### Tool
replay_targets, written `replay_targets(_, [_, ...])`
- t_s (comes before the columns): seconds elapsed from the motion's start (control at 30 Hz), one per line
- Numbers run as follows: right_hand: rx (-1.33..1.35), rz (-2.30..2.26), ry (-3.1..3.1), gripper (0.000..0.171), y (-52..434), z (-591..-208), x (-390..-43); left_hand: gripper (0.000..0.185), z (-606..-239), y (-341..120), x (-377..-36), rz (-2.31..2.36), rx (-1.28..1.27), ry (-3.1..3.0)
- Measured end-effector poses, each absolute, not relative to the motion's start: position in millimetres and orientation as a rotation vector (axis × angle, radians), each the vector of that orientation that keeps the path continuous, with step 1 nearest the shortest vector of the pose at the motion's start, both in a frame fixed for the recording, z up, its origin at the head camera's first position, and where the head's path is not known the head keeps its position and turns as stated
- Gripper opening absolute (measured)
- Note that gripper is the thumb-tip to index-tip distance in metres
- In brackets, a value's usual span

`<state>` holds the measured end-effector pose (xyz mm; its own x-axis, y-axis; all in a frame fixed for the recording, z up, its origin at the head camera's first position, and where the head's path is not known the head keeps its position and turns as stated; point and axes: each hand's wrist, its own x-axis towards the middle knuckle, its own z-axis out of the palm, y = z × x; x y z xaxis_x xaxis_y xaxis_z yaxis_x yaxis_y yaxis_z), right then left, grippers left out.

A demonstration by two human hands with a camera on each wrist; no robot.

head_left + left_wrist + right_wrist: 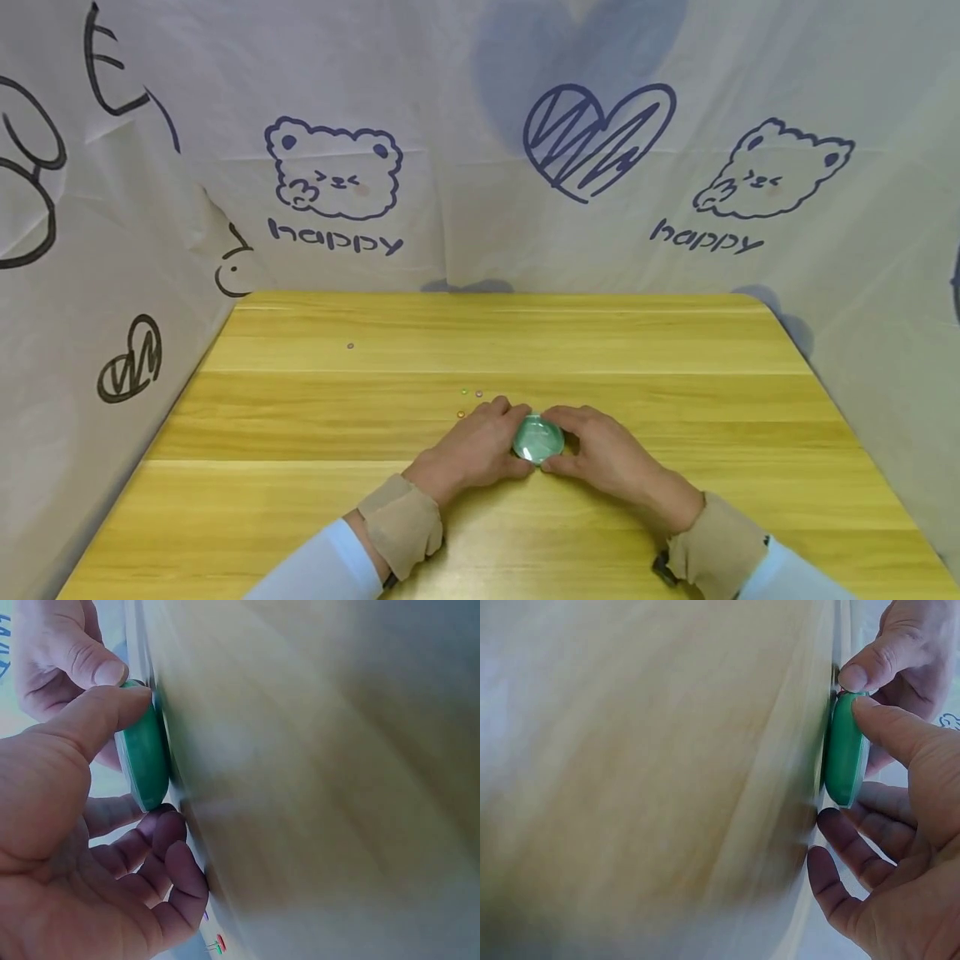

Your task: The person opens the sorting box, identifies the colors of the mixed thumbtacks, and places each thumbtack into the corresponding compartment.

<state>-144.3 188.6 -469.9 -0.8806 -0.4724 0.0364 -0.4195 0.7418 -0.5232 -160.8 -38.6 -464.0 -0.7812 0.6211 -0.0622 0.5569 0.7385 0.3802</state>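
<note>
A small round green case with a glossy, see-through top sits low over the table, between both hands in the head view. My left hand grips its left side, thumb on the near edge and fingers round the far edge. From the other side my right hand holds it the same way. In the left wrist view the green case appears edge-on, close to the wood, with the two thumbs near each other. The right wrist view shows the smooth green side wall of the case.
The wood-grain table stands against white cloth with drawn bears and hearts. Just beyond the left hand lie tiny beads: a green bead, a pinkish bead and an orange bead. Another bead lies farther back left.
</note>
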Motion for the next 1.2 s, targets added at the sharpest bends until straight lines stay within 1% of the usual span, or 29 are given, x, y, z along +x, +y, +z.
replay_targets(0.2, [-0.724,-0.797,2.834,0.064,189.6,-470.7,-143.5,0.071,-465.2,-37.8,-160.9,0.485,0.961,2.773])
replay_targets(0.6, [-0.761,-0.803,2.823,0.062,192.3,-470.5,-144.4,0.073,-463.1,-35.9,-160.3,0.423,0.958,2.784])
replay_targets(1.2, [-0.741,-0.811,2.803,0.065,192.9,-470.1,-144.5,0.071,-464.4,-36.9,-161.3,0.449,0.984,2.788])
